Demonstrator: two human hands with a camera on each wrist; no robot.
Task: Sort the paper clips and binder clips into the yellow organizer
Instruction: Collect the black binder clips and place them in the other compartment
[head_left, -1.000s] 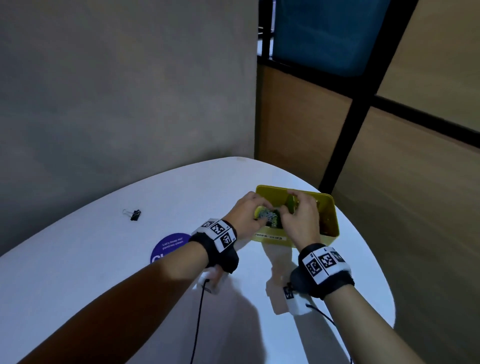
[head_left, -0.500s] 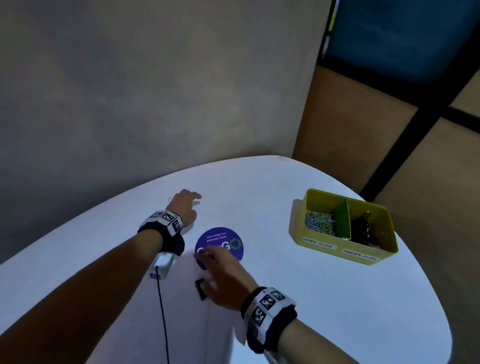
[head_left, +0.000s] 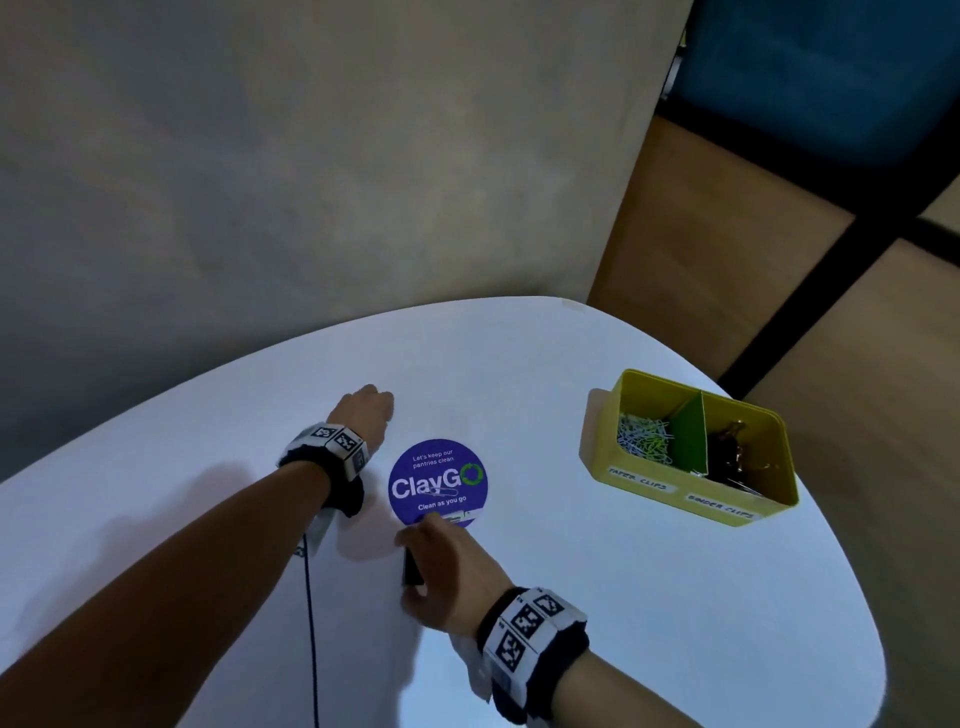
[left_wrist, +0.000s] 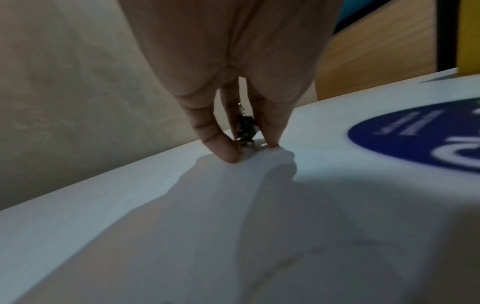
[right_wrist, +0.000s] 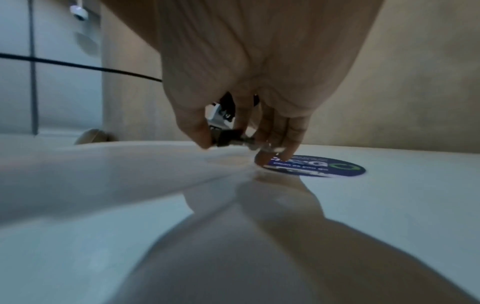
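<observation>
The yellow organizer (head_left: 602, 457) stands on the right of the white table. Its left compartment holds paper clips (head_left: 644, 441) and its right one black binder clips (head_left: 732, 457). My left hand (head_left: 376, 400) is down on the table left of the purple sticker. In the left wrist view, my left hand (left_wrist: 249, 148) pinches a small black binder clip (left_wrist: 246, 127) between thumb and fingers. My right hand (head_left: 410, 561) sits just below the sticker, fingers curled round another black binder clip (head_left: 413, 566). The same binder clip (right_wrist: 228, 135) shows in the right wrist view, held low over the table.
A round purple ClayGo sticker (head_left: 438, 483) lies flat between my hands, with what looks like a paper clip (head_left: 441, 487) on it. A black cable (head_left: 310, 623) hangs from my left wrist. The table's rounded edge (head_left: 519, 299) meets a grey wall behind and wooden panels to the right.
Both hands left the organizer and moved to the left part of the table. The left hand has closed on the far binder clip, the right on the one by the sticker.
</observation>
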